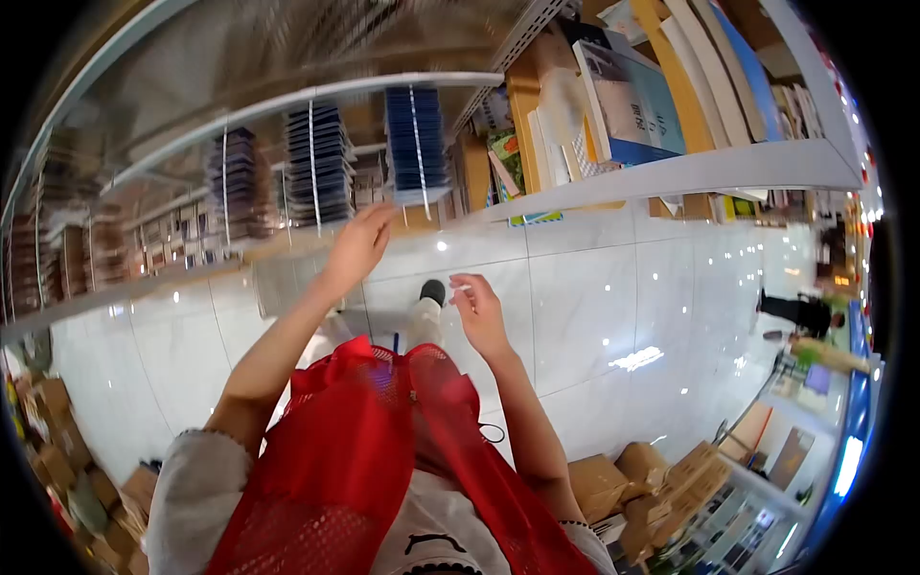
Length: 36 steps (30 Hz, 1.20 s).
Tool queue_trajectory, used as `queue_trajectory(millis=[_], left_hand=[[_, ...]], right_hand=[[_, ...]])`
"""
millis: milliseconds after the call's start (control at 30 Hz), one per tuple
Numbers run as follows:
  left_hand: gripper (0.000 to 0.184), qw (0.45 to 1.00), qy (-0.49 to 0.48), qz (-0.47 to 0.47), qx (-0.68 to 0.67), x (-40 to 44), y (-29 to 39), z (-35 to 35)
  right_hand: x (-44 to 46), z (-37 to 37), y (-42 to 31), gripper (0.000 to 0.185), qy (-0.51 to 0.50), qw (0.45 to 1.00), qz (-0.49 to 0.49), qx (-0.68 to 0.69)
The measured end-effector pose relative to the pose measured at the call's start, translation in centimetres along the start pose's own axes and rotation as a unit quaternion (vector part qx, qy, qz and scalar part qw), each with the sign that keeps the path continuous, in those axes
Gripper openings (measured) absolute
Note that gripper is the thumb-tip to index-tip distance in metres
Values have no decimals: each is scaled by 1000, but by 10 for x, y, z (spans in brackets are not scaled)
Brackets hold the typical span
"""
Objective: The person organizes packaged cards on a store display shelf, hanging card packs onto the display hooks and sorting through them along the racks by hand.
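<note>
Stretched forward, my left hand [360, 247] is at the edge of the shelf, just below the stacks of dark packets. Its fingers point toward a dark blue stack [416, 139]; whether they touch anything is hard to tell. Another dark stack [318, 163] stands to the left of it, behind thin white dividers. My right hand [479, 311] hangs over the tiled floor, its fingers apart and slightly curled, with nothing in it.
Books [628, 101] and papers fill the shelf at the upper right. Cardboard boxes [599, 484] lie at the lower right, and more boxes [62, 431] at the lower left. A person in dark clothes [800, 311] is far off at the right.
</note>
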State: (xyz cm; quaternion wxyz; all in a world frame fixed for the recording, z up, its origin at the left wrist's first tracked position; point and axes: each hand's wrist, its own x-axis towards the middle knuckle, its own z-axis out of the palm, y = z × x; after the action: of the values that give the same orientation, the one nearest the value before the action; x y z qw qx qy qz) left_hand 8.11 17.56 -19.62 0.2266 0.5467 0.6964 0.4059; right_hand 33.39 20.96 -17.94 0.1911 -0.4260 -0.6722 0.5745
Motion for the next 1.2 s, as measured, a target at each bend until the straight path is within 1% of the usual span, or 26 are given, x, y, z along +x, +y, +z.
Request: queue_trajectory(millis=[33, 67, 133, 267, 333, 433, 467, 533, 600, 633, 667, 733, 767, 800, 833, 867, 900, 967, 1067, 1133, 1167, 1200], left_hand=[[30, 1000, 14, -1, 5, -2, 3, 12], [32, 999, 27, -30, -8, 1, 5, 26], [33, 995, 73, -56, 26, 8, 10, 46], [30, 979, 121, -113, 117, 17, 6, 65], [28, 977, 138, -93, 129, 20, -3, 68], [23, 976, 162, -64, 130, 21, -14, 66], [21, 976, 168, -54, 126, 22, -14, 65], [21, 980, 155, -75, 102, 25, -9, 62], [22, 983, 129, -88, 95, 24, 1, 58], [22, 985, 132, -74, 85, 28, -3, 57], [21, 987, 133, -61, 72, 27, -8, 60], [22, 990, 130, -38, 44, 26, -15, 61], [23, 992, 111, -42, 38, 22, -16, 60], [23, 994, 96, -42, 36, 21, -16, 58], [23, 995, 83, -44, 34, 20, -16, 55], [23, 996, 76, -22, 45, 17, -16, 54], [23, 997, 63, -38, 38, 15, -14, 52], [23, 997, 34, -68, 23, 10, -12, 51], [23, 997, 61, -38, 6, 11, -16, 53], [21, 993, 84, -82, -18, 17, -4, 40], [20, 989, 95, -105, -29, 19, 1, 36], [21, 990, 107, -89, -4, 20, 0, 33]], right_hand=[[-2, -12, -1, 24, -17, 1000, 3, -7], [-1, -23, -7, 24, -32, 999, 3, -14], [8, -40, -9, 22, -56, 998, -15, -21], [41, -49, -16, 28, -82, 990, -91, -74], [64, -40, -16, 33, -81, 983, -138, -93], [100, -21, -2, 41, -30, 943, -261, -204], [109, -14, 1, 41, -23, 940, -262, -215], [127, -4, 3, 42, -7, 934, -264, -239], [142, -1, 9, 41, -19, 934, -252, -253], [150, 0, 11, 41, -21, 933, -247, -261], [151, 1, 13, 32, 6, 928, -257, -271], [153, -4, 19, 28, -4, 934, -247, -258], [152, -4, 21, 25, -10, 937, -243, -251], [151, -2, 21, 18, 11, 937, -255, -237], [150, -1, 23, 18, 13, 938, -252, -238], [147, -2, 26, 18, 14, 939, -248, -237], [145, -2, 27, 18, 15, 941, -244, -234], [142, 0, 25, 18, 35, 928, -272, -253], [144, -1, 25, 23, 61, 909, -313, -268], [148, 1, 19, 26, 93, 900, -333, -267], [151, 0, 16, 27, 92, 897, -336, -273], [153, -2, 14, 29, 92, 895, -336, -279]])
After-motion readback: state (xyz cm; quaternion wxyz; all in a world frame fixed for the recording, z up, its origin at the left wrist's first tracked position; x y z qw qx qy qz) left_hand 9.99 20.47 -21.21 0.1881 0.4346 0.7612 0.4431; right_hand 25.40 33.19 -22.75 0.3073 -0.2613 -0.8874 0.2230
